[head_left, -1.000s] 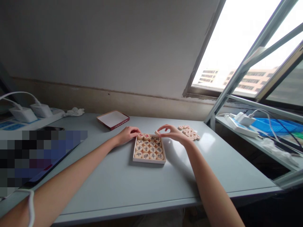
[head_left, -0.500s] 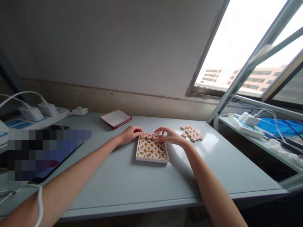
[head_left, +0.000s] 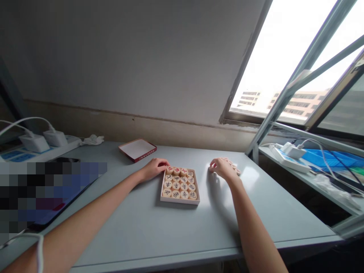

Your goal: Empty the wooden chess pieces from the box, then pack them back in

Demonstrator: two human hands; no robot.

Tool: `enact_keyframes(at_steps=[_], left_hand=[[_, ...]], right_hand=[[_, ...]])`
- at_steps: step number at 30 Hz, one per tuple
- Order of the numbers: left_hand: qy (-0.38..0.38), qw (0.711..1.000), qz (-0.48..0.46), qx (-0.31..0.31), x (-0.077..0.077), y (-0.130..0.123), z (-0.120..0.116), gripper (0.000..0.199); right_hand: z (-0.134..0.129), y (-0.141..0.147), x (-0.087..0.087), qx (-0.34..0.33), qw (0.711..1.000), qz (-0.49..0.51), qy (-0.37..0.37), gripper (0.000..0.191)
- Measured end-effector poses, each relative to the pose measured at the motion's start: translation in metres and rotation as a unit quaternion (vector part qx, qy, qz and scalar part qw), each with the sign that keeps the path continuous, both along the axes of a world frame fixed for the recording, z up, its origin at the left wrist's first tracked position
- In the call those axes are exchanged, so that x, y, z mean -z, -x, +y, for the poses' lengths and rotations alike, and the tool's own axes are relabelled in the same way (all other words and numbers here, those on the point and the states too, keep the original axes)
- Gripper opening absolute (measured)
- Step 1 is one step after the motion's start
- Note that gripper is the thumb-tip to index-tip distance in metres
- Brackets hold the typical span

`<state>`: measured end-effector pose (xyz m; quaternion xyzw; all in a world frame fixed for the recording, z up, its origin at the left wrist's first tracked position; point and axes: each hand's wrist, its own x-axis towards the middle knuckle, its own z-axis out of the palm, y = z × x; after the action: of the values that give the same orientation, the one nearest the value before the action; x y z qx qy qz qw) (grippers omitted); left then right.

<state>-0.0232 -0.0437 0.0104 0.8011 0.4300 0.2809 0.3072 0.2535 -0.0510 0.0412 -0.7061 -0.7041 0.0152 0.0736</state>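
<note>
A shallow white-walled box [head_left: 180,201] lies on the desk, filled with rows of round wooden xiangqi pieces [head_left: 184,186] bearing red or black characters. My left hand [head_left: 153,168] is at the box's far left corner, its fingers closed against the edge and the corner piece. To the right of the box, my right hand [head_left: 223,167] is low over the desk with thumb and fingers pinched together. A pale xiangqi piece [head_left: 211,168] barely shows at its fingertips. Behind that hand lie loose xiangqi pieces [head_left: 235,168], partly hidden by it.
The red box lid [head_left: 138,150] lies upturned near the wall. On the left are a power strip [head_left: 57,149] with chargers and a tablet-like device [head_left: 65,201], partly blurred out. A shelf [head_left: 307,178] with another power strip stands on the right, beyond the grey desk [head_left: 136,231].
My right hand has moved from over the box rightward to the loose pieces. The box's far right corner now shows a black-marked piece. My left hand stays at the box; the view has shifted slightly.
</note>
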Motion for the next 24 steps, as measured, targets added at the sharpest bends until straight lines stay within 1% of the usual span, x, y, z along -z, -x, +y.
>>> enact_keyframes(at_steps=[1, 2, 4, 5, 6, 7, 10, 13, 17, 20, 24], left_hand=[[0.000, 1.000, 0.002, -0.001, -0.001, 0.000, -0.001, 0.025], [0.000, 1.000, 0.003, -0.002, -0.002, 0.000, -0.002, 0.025], [0.000, 1.000, 0.004, -0.002, -0.002, -0.001, -0.002, 0.026], [0.000, 1.000, 0.004, -0.001, -0.002, 0.000, -0.002, 0.026], [-0.002, 1.000, 0.005, -0.001, -0.002, 0.000, -0.001, 0.026], [-0.004, 1.000, 0.005, 0.000, -0.002, 0.000, -0.001, 0.027], [-0.010, 1.000, 0.005, 0.003, 0.000, 0.001, 0.001, 0.026], [-0.007, 1.000, 0.003, 0.002, 0.001, 0.001, 0.002, 0.025], [-0.006, 1.000, -0.001, 0.004, 0.003, 0.001, 0.002, 0.025], [-0.008, 1.000, -0.002, 0.006, 0.003, 0.002, 0.002, 0.025], [-0.006, 1.000, -0.003, 0.006, 0.002, 0.002, 0.002, 0.025]], right_hand=[[-0.001, 0.004, -0.003, -0.041, 0.998, 0.046, 0.002, 0.018], [-0.003, 0.008, -0.006, -0.092, 0.990, 0.104, 0.005, 0.021], [-0.008, 0.016, -0.012, -0.197, 0.956, 0.215, 0.025, 0.026], [-0.011, 0.019, -0.014, -0.237, 0.938, 0.248, 0.038, 0.028], [-0.013, 0.023, -0.016, -0.263, 0.928, 0.259, 0.051, 0.027], [-0.016, 0.026, -0.017, -0.276, 0.925, 0.256, 0.057, 0.026], [-0.019, 0.033, -0.016, -0.286, 0.931, 0.221, 0.047, 0.020], [-0.019, 0.036, -0.013, -0.295, 0.934, 0.198, 0.047, 0.019], [-0.018, 0.039, -0.011, -0.305, 0.928, 0.209, 0.033, 0.019], [-0.018, 0.041, -0.010, -0.313, 0.924, 0.215, 0.037, 0.016], [-0.016, 0.041, -0.008, -0.312, 0.931, 0.189, 0.024, 0.016]])
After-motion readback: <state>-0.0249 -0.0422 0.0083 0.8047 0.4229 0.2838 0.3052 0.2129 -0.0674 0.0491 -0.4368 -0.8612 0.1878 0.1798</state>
